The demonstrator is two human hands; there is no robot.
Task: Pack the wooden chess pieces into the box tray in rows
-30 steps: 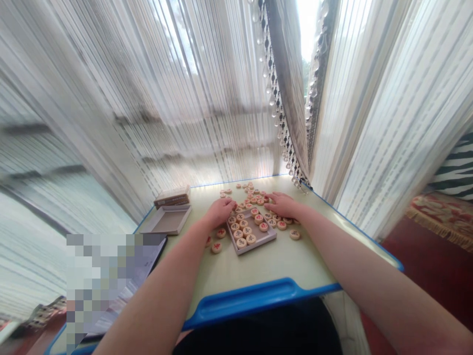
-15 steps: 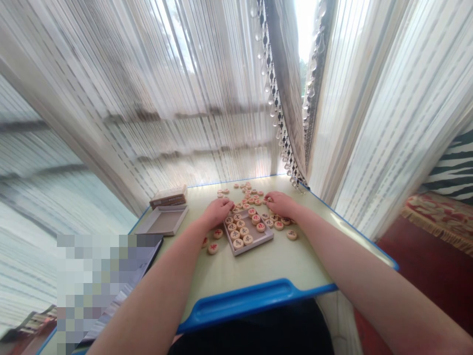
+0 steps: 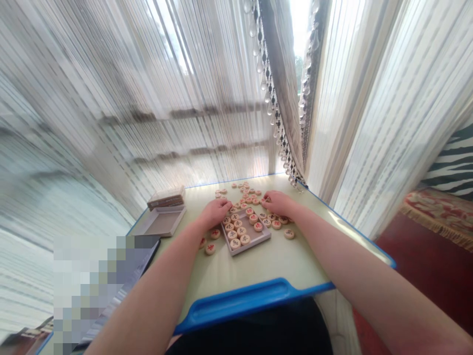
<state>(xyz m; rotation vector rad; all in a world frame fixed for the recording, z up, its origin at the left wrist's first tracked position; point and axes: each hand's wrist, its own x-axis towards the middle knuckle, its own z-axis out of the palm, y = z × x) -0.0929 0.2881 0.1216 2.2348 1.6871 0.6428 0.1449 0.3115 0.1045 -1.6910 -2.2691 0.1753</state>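
A shallow open box [image 3: 253, 244] on the table holds Chinese chess pieces, black-marked ones [image 3: 235, 244] in rows on its left and several red-marked ones [image 3: 257, 227] on its right. My left hand [image 3: 215, 212] is at the box's far left corner, fingertips closed on a chess piece mostly hidden by them. Beyond the box's right side, my right hand [image 3: 279, 203] pinches another chess piece [image 3: 268, 199], its marking not readable. Loose pieces lie under and near the right wrist. Two red-marked pieces [image 3: 210, 249] show beside my left forearm.
More loose pieces [image 3: 246, 191] are scattered toward the table's far edge. An empty box lid [image 3: 158, 223] and a closed box [image 3: 166, 197] stand at the left. The table [image 3: 236, 273] has a blue raised rim [image 3: 240, 301]. Curtains [image 3: 207, 98] hang behind it.
The whole view has shifted slightly, so everything sits a little further left. Both hands stay in nearly the same places over the table, and the pieces in the box look unchanged.
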